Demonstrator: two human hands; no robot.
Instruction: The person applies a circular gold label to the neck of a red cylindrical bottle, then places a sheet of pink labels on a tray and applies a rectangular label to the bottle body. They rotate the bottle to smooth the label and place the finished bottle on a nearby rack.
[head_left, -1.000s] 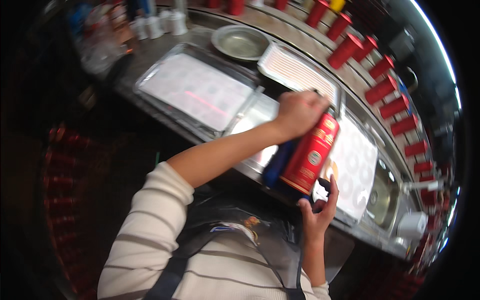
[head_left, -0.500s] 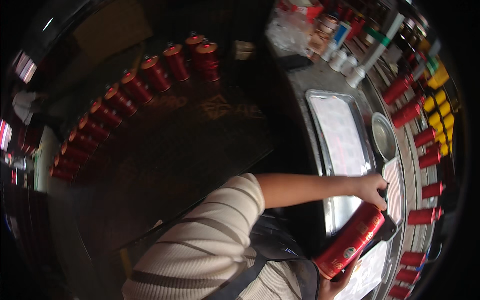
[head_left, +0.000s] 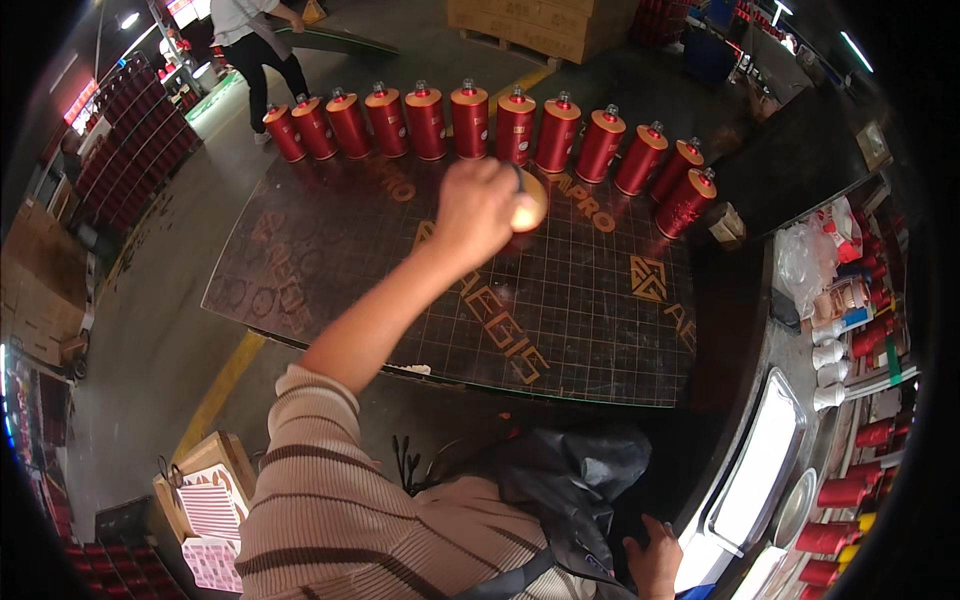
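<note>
My left hand (head_left: 478, 210) reaches out over the dark panel tabletop (head_left: 440, 320), closed on the top of a red canister. Of this canister (head_left: 531, 205) the gold shoulder shows best; its body is mostly hidden beneath the hand. Just beyond stands a curved row of several upright red canisters (head_left: 470, 122) with gold shoulders and clear-looking caps. My right hand (head_left: 655, 562) is low at the right, beside the counter, its fingers apart and nothing visible in them.
On the right counter lie a metal tray (head_left: 803, 420), a round metal bowl (head_left: 800, 485), white fittings (head_left: 829, 354) and a clear plastic bag (head_left: 803, 255). More red canisters (head_left: 843, 492) line the far right. A person (head_left: 255, 50) stands beyond the table. Stacked cartons (head_left: 530, 28) sit behind.
My left hand has carried the red canister from the counter to the table, near the row. My right hand has let go of its lower end. The view has turned left.
</note>
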